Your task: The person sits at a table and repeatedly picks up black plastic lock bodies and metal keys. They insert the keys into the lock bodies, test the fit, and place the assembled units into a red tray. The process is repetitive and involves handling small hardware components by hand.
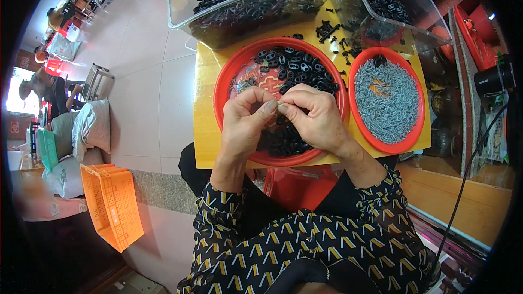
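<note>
Black oval plastic pieces, each with paired holes, are lying loose in a round red plastic tray, most of them heaped just beyond the hands and some showing below them. The person's bare left hand and bare right hand are hovering over the middle of that tray, thumbs and forefingers pinching, the tips meeting; whatever is sitting between them is too small and hidden for me to tell. Patterned dark sleeves are covering the arms nearly to the wrists. Just to the right of the right hand, an oval red plastic tray is holding a spread of small silver metal screws. Farther beyond the hands, two clear plastic bins, one on the left and one on the right, are holding more black pieces, and slim black parts are lying scattered near them. All of this is resting on a yellow tabletop. Well off to the left of the hands, an orange plastic basket is standing near the floor.
</note>
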`<state>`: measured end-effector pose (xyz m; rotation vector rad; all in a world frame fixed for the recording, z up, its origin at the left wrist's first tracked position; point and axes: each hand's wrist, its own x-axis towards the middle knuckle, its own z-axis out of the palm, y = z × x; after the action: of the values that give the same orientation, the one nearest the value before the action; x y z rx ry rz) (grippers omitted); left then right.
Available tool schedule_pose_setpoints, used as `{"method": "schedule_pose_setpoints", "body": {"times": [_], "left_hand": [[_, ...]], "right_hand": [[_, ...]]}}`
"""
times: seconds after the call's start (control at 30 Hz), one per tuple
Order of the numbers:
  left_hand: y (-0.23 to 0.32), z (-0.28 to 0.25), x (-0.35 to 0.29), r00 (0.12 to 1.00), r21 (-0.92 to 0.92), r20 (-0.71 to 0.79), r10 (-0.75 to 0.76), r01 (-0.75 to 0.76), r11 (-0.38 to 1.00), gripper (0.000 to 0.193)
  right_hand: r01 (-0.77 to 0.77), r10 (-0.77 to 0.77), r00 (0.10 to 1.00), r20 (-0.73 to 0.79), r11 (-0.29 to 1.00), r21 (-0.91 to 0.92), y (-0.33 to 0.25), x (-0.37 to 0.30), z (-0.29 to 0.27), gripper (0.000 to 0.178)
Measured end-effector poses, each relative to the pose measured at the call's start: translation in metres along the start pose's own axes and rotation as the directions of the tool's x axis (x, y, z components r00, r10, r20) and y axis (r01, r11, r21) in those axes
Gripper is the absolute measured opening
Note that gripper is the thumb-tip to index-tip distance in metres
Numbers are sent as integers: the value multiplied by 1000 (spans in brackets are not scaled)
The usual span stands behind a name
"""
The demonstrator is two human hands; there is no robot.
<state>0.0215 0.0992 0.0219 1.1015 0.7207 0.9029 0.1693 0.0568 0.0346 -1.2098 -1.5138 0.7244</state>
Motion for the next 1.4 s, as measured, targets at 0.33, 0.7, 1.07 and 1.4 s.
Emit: {"method": "schedule_pose_setpoints", "body": {"times": [0.33, 0.7, 1.07, 1.4], "left_hand": [[2, 2, -1, 993, -222, -83, -87, 67, 973, 8], [-5, 2, -3, 997, -358, -17, -82, 70, 931, 8], [-1, 5, -2, 992, -468, -96, -84, 29, 883, 28], [-3, 8, -6, 987, -433, -124, -99, 36, 901, 29]], "right_hand": [[114, -138, 988, -71, 954, -277, 11, 2, 4, 9], [-379, 371, 924, 92, 860, 341, 0, 1, -7, 9], [-431, 434, 895, 97, 790, 437, -16, -3, -1, 7], [-414, 437, 898, 52, 798, 439, -15, -4, 3, 6]]}}
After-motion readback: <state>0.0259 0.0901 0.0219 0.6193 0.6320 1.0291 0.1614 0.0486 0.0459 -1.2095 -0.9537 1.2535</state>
